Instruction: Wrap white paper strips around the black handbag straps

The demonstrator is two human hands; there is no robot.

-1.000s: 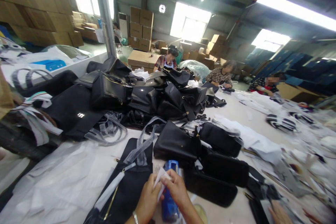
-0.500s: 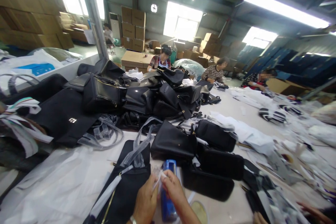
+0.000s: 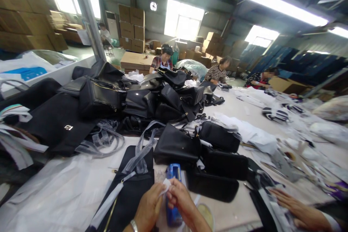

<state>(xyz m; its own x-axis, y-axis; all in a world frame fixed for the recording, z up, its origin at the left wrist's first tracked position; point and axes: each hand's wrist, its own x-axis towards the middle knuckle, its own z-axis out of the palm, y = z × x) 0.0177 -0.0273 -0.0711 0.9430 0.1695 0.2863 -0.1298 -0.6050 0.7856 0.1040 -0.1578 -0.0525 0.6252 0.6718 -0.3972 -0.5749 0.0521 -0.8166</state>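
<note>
My left hand (image 3: 149, 206) and my right hand (image 3: 181, 202) meet at the bottom middle, both pinching a small white paper slip (image 3: 164, 187) between the fingertips. Under them lies a blue tool (image 3: 173, 192) on the table, partly hidden by my right hand. A flat black bag (image 3: 130, 192) with a clear wrapped strap lies just left of my left hand. Black handbags (image 3: 176, 145) sit right behind the blue tool.
A big heap of black bags (image 3: 141, 98) fills the middle of the long table. Clear plastic sheets (image 3: 54, 188) cover the left front. Another person's hand (image 3: 296, 210) rests at the right bottom. Three people sit at the far end; cardboard boxes (image 3: 130, 29) stand behind.
The view has swung a little to the right and down. Another person's hand has come into view at the right bottom. My hands stay together on the white slip.
</note>
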